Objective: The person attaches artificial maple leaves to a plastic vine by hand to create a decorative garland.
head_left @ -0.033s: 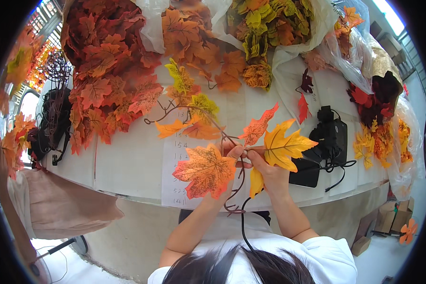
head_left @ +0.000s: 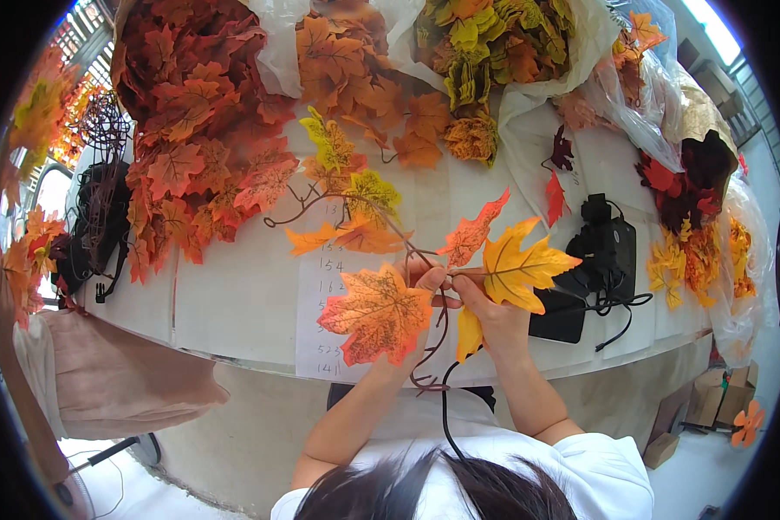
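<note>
In front of my chest I hold an artificial maple vine, its thin brown stem (head_left: 443, 328) curving down between my forearms and up to the left. My left hand (head_left: 428, 288) is closed on the stem with thumb and finger, partly hidden behind an orange-pink maple leaf (head_left: 380, 314). The fingertips of my right hand (head_left: 498, 321) pinch the base of a yellow maple leaf (head_left: 522, 264) against the stem, touching my left fingertips. A red-orange leaf (head_left: 475, 230) rises above the join. The vine's far part carries yellow-green leaves (head_left: 373, 192) and orange ones.
Heaped red leaves (head_left: 191, 113), orange leaves (head_left: 342, 65) and green-yellow leaves (head_left: 494, 43) fill the back of the white table. A black device with cables (head_left: 605, 260) lies right. Beneath the vine is a handwritten paper sheet (head_left: 319, 347). Another person's arm (head_left: 13, 364) is far left.
At the far left edge, the leaves beside the other person have shifted slightly. My hands and the vine stay in place.
</note>
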`<action>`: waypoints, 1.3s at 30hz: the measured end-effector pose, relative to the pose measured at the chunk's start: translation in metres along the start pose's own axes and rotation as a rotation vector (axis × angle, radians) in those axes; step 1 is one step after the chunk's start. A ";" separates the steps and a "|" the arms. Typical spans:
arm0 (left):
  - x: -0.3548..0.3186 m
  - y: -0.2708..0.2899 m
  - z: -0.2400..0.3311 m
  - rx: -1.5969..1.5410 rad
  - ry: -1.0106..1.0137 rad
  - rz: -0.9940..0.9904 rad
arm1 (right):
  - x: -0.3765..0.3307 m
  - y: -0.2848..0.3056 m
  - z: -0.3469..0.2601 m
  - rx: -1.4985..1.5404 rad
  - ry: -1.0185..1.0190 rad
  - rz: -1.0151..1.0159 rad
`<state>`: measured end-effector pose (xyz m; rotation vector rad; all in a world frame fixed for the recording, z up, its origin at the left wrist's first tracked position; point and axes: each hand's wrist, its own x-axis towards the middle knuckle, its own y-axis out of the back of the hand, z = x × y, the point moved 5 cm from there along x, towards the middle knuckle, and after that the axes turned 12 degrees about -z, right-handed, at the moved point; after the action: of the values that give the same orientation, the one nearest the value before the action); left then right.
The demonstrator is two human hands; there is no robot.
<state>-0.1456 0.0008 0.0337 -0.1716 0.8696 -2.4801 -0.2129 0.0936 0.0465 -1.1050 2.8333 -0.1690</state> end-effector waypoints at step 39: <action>-0.005 0.005 -0.014 -0.106 -0.020 -0.003 | -0.005 -0.002 -0.002 -0.140 0.030 -0.064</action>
<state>-0.1428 0.0073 0.0198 -0.2346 0.9939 -2.4317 -0.2081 0.0957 0.0492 -1.2316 2.8758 0.0079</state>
